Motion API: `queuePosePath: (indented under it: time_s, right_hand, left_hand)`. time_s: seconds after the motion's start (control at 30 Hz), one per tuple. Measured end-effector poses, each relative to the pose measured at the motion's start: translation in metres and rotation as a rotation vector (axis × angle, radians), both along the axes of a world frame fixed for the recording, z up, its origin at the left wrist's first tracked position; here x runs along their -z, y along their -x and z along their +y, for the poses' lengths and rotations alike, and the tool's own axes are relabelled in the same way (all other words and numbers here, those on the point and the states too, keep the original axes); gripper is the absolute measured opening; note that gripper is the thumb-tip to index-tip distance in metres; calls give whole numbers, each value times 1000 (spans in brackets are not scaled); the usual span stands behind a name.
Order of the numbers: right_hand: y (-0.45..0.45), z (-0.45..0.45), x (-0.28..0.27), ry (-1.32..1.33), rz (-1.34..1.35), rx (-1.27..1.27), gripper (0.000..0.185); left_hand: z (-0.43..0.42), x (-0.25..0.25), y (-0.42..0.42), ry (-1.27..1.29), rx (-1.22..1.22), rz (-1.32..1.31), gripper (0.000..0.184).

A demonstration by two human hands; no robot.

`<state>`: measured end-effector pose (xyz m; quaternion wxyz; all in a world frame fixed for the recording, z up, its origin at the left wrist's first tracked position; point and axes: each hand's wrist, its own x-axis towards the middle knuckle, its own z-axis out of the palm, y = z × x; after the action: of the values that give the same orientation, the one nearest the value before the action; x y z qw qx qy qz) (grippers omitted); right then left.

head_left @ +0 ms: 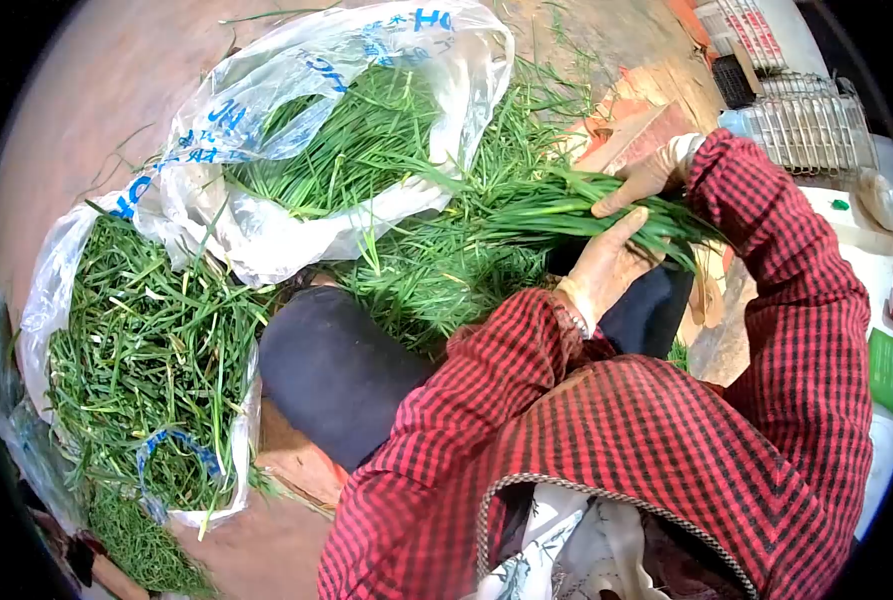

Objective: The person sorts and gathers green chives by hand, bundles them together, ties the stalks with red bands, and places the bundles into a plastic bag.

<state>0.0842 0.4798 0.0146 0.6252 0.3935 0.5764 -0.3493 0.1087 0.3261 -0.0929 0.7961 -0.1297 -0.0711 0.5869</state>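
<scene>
A bunch of long green chives [536, 210] lies across my lap, its leaves fanning to the left. My right hand [648, 178] is closed on the bunch from above, thumb along the leaves. From below, my left hand [611, 268] wraps round the same bunch, close beside the right hand. Leaf ends stick out to the right past both hands. A loose heap of chives [436, 265] spreads under and left of the bunch. Behind it, a clear plastic bag [296, 245] with blue print holds more chives.
A second plastic bag [41, 310] full of tangled green leaves stands on the left, with more greens on the floor below it. My dark-clad knee [336, 365] is between the bags and me. At the right are a wire rack [806, 130] and a green object [886, 372].
</scene>
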Motion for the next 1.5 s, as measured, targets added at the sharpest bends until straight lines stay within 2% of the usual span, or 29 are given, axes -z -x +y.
queuePosePath:
  time_s: [0.1,0.17,0.23,0.3,0.33,0.37,0.43,0.53,0.57,0.6,0.63,0.7,0.77,0.8,0.83,0.87,0.93,0.97,1.03,1.07,1.1,1.17,1.2,1.23,1.3,1.37,1.4,1.43,1.5]
  right_hand:
    - [3,-2,-22,-14,119,41,87]
    - [4,-1,-16,-289,46,-301,91]
    - [-1,8,8,-252,-21,-272,86]
    - [-11,21,29,-193,-31,-450,69]
    - [-16,30,29,-308,11,-527,57]
    - [-21,39,30,-426,47,-597,45]
    - [-31,45,20,-702,230,-543,39]
    - [-40,12,1,-533,354,-423,39]
    - [-43,11,-20,-545,309,-290,39]
    - [-45,11,-35,-773,408,-178,37]
    - [-49,12,-42,-761,369,-119,37]
    - [-64,-12,-49,-477,533,-189,38]
    - [-67,-50,-54,-533,555,-272,44]
    - [-66,-71,-57,-598,607,-294,42]
    - [-79,-80,-43,-545,660,-160,40]
    - [-94,-97,-28,-685,704,-266,41]
    - [-112,-136,-9,-776,731,-163,48]
    - [-119,-149,0,-787,755,-102,52]
    - [-139,-159,8,-710,1046,-57,50]
    - [-148,-151,6,-580,1143,66,54]
    - [-160,-143,17,-371,1069,528,53]
    - [-173,-124,26,-217,1072,997,53]
    - [-170,-127,33,-197,1110,1107,56]
    - [-154,-134,23,-81,1083,1156,61]
    - [-130,-149,26,11,1146,1099,63]
    - [-107,-146,51,209,1526,1063,61]
    - [-95,-142,67,256,1445,1340,52]
    - [-88,-143,43,303,1415,1528,48]
    - [-67,-121,38,418,1509,1611,47]
  left_hand:
    - [12,-12,0,-140,-39,-35,29]
    - [15,-22,6,-164,68,14,25]
    - [16,-19,1,-204,89,75,25]
    - [1,-39,8,-209,0,558,31]
    - [-5,-47,11,-141,-39,590,40]
    - [-5,-36,13,-228,-50,640,47]
    - [-1,5,14,-341,27,400,55]
    - [-12,25,23,-106,133,317,79]
    - [-15,32,20,-48,162,282,83]
    - [-17,36,16,-16,165,303,88]
    - [-16,38,14,-15,178,282,90]
    - [-19,38,10,6,124,272,90]
    - [-21,27,17,-73,44,236,84]
    - [-22,17,18,-53,-19,187,76]
    - [-24,10,20,-38,-58,115,65]
    - [-22,14,16,50,-113,135,60]
    - [-21,21,9,176,-152,152,43]
    - [-29,5,11,247,-161,320,29]
    - [-37,0,15,368,-80,468,19]
    - [-41,-3,18,375,-45,526,16]
    - [-45,-1,23,345,-29,569,16]
    - [-52,-5,30,294,-26,760,21]
    - [-57,-11,31,292,-61,796,23]
    - [-69,-46,37,284,-21,838,24]
    - [-81,-44,39,296,-9,918,26]
    - [-96,-57,37,182,-108,1003,32]
    - [-104,-57,41,190,-81,1055,33]
    - [-112,-65,46,202,-54,1107,33]
    - [-129,-73,55,209,-22,1248,36]
